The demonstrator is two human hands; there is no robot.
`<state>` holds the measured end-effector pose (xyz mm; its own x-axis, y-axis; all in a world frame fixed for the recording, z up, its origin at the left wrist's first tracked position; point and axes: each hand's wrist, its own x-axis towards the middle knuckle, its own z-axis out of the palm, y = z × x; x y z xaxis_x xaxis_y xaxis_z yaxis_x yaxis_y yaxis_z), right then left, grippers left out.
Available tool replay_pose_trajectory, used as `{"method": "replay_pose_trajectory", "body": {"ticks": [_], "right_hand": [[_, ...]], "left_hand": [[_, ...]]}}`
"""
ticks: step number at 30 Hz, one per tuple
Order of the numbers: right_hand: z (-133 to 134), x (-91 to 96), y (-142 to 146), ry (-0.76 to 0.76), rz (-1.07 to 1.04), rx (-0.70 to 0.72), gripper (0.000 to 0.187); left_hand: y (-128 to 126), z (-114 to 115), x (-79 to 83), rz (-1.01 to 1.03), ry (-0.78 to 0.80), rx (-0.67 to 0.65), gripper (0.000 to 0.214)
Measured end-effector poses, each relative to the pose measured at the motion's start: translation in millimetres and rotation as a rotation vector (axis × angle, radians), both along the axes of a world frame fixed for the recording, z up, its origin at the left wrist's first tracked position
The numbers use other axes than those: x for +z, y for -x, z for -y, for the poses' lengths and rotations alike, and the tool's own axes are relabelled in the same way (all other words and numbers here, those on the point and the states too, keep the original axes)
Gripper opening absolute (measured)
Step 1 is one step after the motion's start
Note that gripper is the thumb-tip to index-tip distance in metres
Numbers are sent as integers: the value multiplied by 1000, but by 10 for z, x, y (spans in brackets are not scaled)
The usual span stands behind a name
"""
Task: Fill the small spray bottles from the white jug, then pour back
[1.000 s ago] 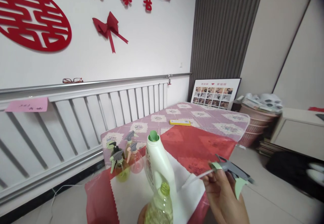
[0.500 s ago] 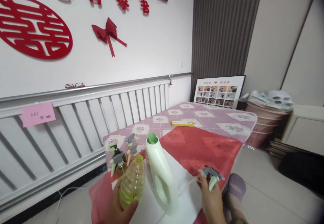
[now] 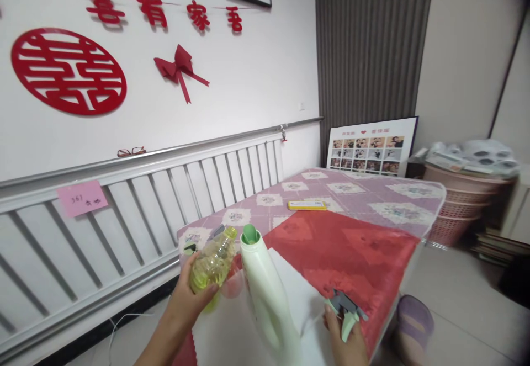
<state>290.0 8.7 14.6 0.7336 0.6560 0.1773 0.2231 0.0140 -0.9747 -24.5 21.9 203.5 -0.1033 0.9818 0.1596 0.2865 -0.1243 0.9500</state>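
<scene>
My left hand (image 3: 191, 295) is wrapped round a clear yellow ribbed spray bottle (image 3: 212, 264), which has no spray head on its neck. The bottle tilts to the right, its mouth close to the detergent jug. This pale green jug (image 3: 265, 288) stands in the middle with its cap off and a green pouring spout (image 3: 250, 234) in its mouth. In my right hand (image 3: 344, 337) is a grey and green trigger spray head (image 3: 345, 306), its thin tube pointing left over the white sheet. Other spray bottles behind the yellow one are mostly hidden.
A red cloth (image 3: 331, 244) and a white sheet (image 3: 298, 272) lie on the flowered tablecloth (image 3: 240, 217). A yellow flat box (image 3: 307, 205) rests farther back. A radiator (image 3: 165, 200) runs along the left; stacked pink baskets (image 3: 459, 206) stand right of the table.
My left hand has lifted the yellow bottle and tipped it toward the jug's mouth. The right hand still holds the spray head, slightly lower in view. The camera view has shifted.
</scene>
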Motion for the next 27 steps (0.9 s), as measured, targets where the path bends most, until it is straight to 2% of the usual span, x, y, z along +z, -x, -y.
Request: {"method": "replay_pose_trajectory", "body": {"ticks": [4, 11, 17, 27], "right_hand": [[23, 42, 2, 72, -118, 71, 45], [105, 182, 27, 86, -157, 109, 43], [78, 120, 23, 84, -172, 83, 47], [68, 67, -3, 53, -140, 94, 43]], "left_hand": [[14, -83, 156, -84, 20, -32, 87], [34, -183, 321, -211, 41, 5, 82], [84, -254, 440, -273, 35, -32, 85], [211, -444, 451, -362, -96, -58, 85]]}}
